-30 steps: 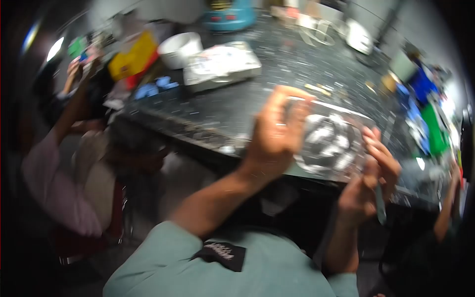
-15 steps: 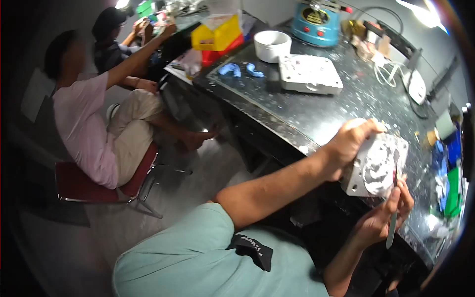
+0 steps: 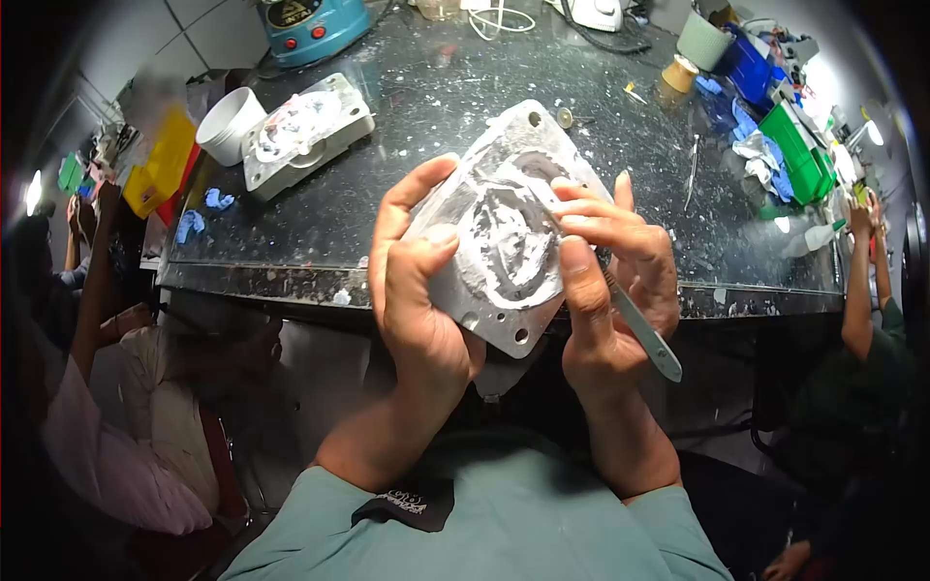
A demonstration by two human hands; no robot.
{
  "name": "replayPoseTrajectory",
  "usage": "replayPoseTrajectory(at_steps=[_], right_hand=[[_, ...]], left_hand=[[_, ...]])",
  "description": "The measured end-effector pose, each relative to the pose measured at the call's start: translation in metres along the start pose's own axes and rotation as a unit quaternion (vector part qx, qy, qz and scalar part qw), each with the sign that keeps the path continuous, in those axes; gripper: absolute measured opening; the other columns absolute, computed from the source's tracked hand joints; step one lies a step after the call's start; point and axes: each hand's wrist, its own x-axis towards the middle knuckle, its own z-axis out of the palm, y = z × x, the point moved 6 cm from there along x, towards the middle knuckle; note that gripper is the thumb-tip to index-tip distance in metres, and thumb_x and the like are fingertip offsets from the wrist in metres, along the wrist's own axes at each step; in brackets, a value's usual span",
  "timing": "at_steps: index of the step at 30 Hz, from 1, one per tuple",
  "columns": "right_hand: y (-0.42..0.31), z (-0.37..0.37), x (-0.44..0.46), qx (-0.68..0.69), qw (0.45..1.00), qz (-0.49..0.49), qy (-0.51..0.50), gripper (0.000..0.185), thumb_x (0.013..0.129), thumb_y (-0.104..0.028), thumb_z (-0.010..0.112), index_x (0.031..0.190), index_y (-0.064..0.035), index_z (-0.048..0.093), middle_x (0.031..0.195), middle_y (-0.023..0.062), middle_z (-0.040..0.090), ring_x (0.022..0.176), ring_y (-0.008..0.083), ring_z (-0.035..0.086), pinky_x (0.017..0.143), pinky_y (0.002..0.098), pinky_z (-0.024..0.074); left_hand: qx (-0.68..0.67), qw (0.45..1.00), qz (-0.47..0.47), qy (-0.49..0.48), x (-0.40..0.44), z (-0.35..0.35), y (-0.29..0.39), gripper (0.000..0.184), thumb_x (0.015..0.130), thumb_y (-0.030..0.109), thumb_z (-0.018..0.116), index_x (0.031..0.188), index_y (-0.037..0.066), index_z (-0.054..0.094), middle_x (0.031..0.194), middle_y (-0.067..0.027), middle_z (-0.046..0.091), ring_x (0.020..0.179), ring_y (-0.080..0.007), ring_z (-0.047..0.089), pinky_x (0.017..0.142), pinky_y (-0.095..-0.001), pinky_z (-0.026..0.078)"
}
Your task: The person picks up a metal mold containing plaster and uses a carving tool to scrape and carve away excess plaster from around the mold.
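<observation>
My left hand (image 3: pixel 417 266) grips the left side of a metal dental flask half (image 3: pixel 509 232), thumb on its top face. The flask is tilted towards me above the bench's front edge, and white plaster with dark grey smears fills its middle. My right hand (image 3: pixel 620 276) is closed around a scalpel (image 3: pixel 647 334) with a flat metal handle pointing down to the right. Its tip is hidden behind my right fingers, which are over the right side of the plaster. A second flask half (image 3: pixel 305 136) with plaster lies on the bench beside a white bowl (image 3: pixel 231 126).
Two blue curved pieces (image 3: pixel 219 199) lie at the bench's left. A teal machine (image 3: pixel 315 31) stands at the back. A thin metal tool (image 3: pixel 693 172) and a green bin (image 3: pixel 797 155) are on the right. People sit on both sides, one in a pink shirt (image 3: pixel 116 436).
My view has swung to the right, so the bench lies straight ahead. The flask half is still in my left hand, and my right hand with the scalpel now reaches over its right side.
</observation>
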Motion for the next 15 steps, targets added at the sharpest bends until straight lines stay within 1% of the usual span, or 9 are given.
replayPoseTrajectory(at_steps=[2,5,6,10,15], right_hand=[[-0.005,0.003,0.003,-0.001,1.000,-0.009,-0.016,0.017,0.093,-0.003,0.073,0.109,-0.0056,0.067,0.109,0.0080,0.074,0.120,0.0313,0.070,0.126,0.0645,0.0124],[-0.006,0.012,0.002,0.009,0.999,-0.005,-0.032,0.017,0.092,-0.002,0.075,0.107,-0.0047,0.068,0.107,0.0096,0.075,0.119,0.0314,0.070,0.126,0.0642,0.0120],[-0.006,0.014,0.002,-0.004,0.999,-0.011,-0.037,0.018,0.090,-0.001,0.076,0.107,-0.0039,0.069,0.107,0.0110,0.075,0.118,0.0316,0.071,0.125,0.0650,0.0136],[-0.006,0.019,0.002,-0.036,0.998,-0.035,-0.037,0.020,0.089,0.000,0.077,0.107,-0.0034,0.069,0.106,0.0120,0.075,0.115,0.0323,0.072,0.123,0.0671,0.0182],[-0.011,0.020,0.002,-0.064,0.996,-0.056,-0.039,0.022,0.089,0.000,0.077,0.109,-0.0042,0.069,0.108,0.0128,0.074,0.113,0.0338,0.072,0.122,0.0691,0.0211]], left_hand=[[-0.002,1.000,0.018,0.000,-0.002,-0.002,-0.002,0.057,0.093,0.023,0.050,0.142,-0.004,0.047,0.131,-0.0202,0.061,0.122,-0.0285,0.063,0.108,-0.0409,0.050],[0.016,0.999,0.041,0.008,-0.003,-0.005,0.000,0.055,0.093,0.023,0.051,0.141,-0.003,0.048,0.127,-0.0193,0.062,0.117,-0.0270,0.064,0.106,-0.0408,0.051],[0.022,0.999,0.041,0.004,-0.003,-0.004,0.002,0.055,0.093,0.023,0.051,0.141,-0.003,0.047,0.126,-0.0191,0.062,0.116,-0.0270,0.064,0.106,-0.0406,0.052],[0.013,0.999,0.031,-0.004,-0.004,-0.003,0.002,0.056,0.092,0.023,0.051,0.142,-0.003,0.047,0.124,-0.0192,0.062,0.114,-0.0271,0.065,0.105,-0.0407,0.052],[0.039,0.999,0.025,0.019,-0.005,-0.001,0.005,0.055,0.091,0.024,0.052,0.140,-0.002,0.047,0.122,-0.0190,0.063,0.114,-0.0265,0.065,0.104,-0.0402,0.053]])
